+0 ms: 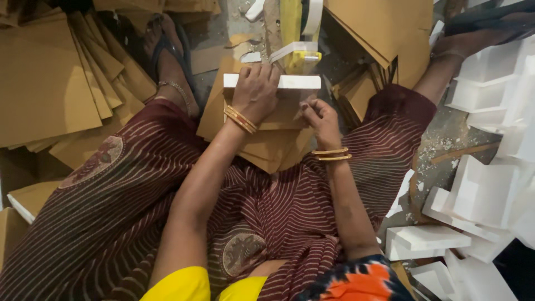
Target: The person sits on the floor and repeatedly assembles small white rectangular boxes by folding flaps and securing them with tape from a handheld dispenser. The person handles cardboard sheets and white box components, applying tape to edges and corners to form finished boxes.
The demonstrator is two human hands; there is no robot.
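I sit on the floor and look down at my lap. My left hand grips a white foam block from above, pressing it onto a brown cardboard sheet that rests on a stack between my knees. My right hand is closed just below the block's right end, fingertips pinched at the cardboard's edge; what it pinches is too small to tell. A yellow and white tape dispenser stands right behind the block.
Fanned stacks of brown cardboard sheets lie at the left, more cardboard at the top right. White foam pieces pile up along the right. My sandalled foot is at the upper left.
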